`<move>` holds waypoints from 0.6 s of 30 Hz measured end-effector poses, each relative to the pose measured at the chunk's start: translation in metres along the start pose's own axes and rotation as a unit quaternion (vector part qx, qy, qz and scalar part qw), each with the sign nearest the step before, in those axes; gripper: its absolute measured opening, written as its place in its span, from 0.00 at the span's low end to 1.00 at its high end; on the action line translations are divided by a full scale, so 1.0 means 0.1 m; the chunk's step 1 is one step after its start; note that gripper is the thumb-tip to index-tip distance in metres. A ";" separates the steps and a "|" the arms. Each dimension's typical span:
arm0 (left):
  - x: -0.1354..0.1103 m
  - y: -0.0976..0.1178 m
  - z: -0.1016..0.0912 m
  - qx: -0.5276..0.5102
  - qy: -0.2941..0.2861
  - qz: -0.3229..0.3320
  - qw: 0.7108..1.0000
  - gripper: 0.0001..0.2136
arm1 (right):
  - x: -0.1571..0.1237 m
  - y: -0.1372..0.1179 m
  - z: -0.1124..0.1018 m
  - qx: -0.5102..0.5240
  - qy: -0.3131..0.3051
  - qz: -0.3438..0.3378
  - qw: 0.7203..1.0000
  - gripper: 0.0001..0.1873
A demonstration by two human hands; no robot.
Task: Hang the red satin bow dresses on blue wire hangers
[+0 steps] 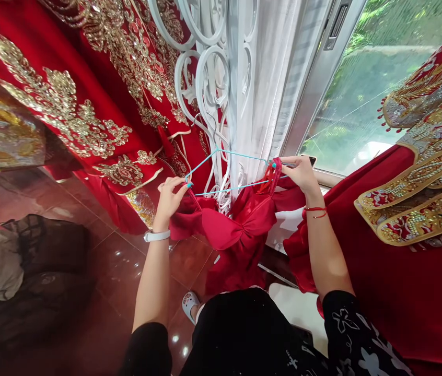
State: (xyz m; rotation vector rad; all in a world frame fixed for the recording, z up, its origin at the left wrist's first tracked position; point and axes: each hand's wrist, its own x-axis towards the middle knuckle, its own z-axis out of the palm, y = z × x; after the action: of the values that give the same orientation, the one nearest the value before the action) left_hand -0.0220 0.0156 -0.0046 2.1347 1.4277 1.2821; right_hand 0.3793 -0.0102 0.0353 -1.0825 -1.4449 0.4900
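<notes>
A red dress [224,230] hangs in front of me from a thin light-blue wire hanger [240,153]. My left hand [171,198] pinches the dress's left strap at that end of the hanger, thumb and fingers together. At the opposite end, my right hand [298,171] is closed on the gathered right strap [277,169], beside a loose red tie. Part of a dark, flat object [312,161] shows behind the right hand; I cannot make out what it is. The hanger's metal hook [213,122] points up toward a white scrollwork rack.
Red gowns with gold beading [88,115] hang on the left, close to the white metal scrollwork [205,73]. More embroidered red garments [413,203] hang on the right by the window [362,94]. A dark bag [52,245] lies on the tiled floor [115,271]. A white stool [303,313] stands below.
</notes>
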 end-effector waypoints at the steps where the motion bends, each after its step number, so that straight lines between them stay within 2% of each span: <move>1: -0.01 0.00 0.01 0.000 0.002 -0.002 1.000 0.08 | 0.03 -0.02 0.02 -0.023 -0.011 -0.010 1.000 0.14; 6: -0.06 -0.05 0.04 0.007 0.026 -0.014 1.000 0.08 | 0.02 -0.06 0.05 -0.138 -0.021 -0.047 0.989 0.06; 8: -0.09 -0.06 0.05 0.014 0.036 -0.021 0.999 0.08 | -0.04 -0.08 0.06 -0.166 -0.022 -0.061 0.984 0.10; 11: -0.09 -0.03 0.04 0.023 0.038 -0.026 0.999 0.09 | -0.15 -0.15 0.19 -0.168 0.052 -0.091 0.980 0.16; 13: -0.08 0.00 0.03 0.029 0.034 -0.021 0.999 0.10 | -0.25 -0.23 0.42 -0.144 0.089 -0.107 0.980 0.14; 14: -0.08 0.00 0.02 0.031 0.037 -0.014 0.999 0.10 | -0.30 -0.27 0.58 -0.131 0.081 -0.115 0.981 0.12; 16: -0.13 -0.02 0.00 0.028 0.070 -0.001 0.997 0.13 | -0.39 -0.32 0.96 -0.110 0.024 -0.129 0.985 0.08; 18: -0.27 -0.11 0.01 -0.007 0.145 -0.014 0.989 0.23 | -0.46 -0.34 1.37 -0.090 -0.041 -0.134 0.986 0.08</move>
State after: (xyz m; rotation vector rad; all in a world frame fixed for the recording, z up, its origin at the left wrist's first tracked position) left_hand -0.0315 -0.0020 -0.0263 1.9741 1.5434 1.6392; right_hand 0.2344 -0.0245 0.0099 -0.9971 -1.7043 0.2167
